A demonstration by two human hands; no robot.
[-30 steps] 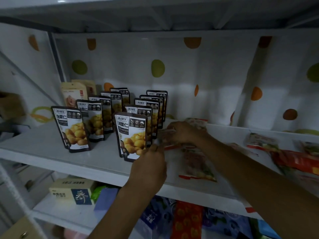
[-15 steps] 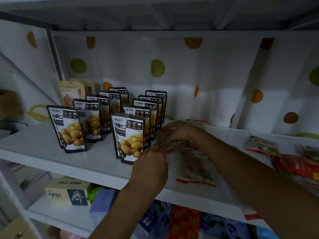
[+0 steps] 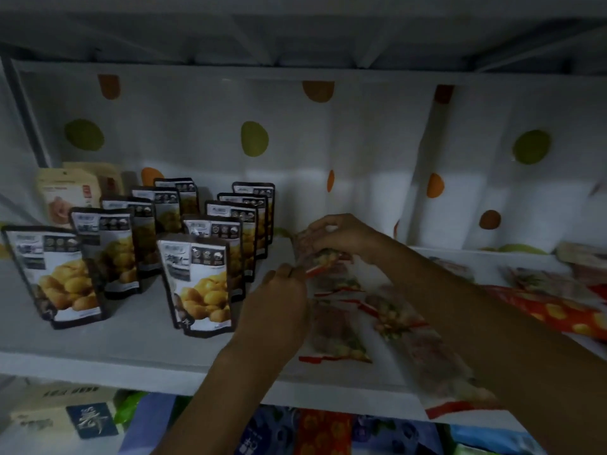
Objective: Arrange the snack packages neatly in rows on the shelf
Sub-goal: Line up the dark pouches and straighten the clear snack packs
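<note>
A white shelf [image 3: 138,343] spans the view, backed by a white sheet with orange and green dots [image 3: 361,152]. From nine to eleven o'clock on it, dark chestnut pouches [image 3: 197,284] stand upright in two rows running front to back, with two pale beige pouches [image 3: 67,195] behind them at the far left. From three to five o'clock, clear snack packages with red edging [image 3: 338,336] lie flat and overlapping, and a red-orange package [image 3: 555,313] lies at three o'clock beyond the right forearm. Near the centre, both hands hold one clear snack package [image 3: 323,257] lifted just above the flat ones. The right hand [image 3: 341,234] has its grip clamped on the package's upper end, fingers curled over it, while the left hand [image 3: 279,300] pinches the lower edge at seven o'clock of it.
</note>
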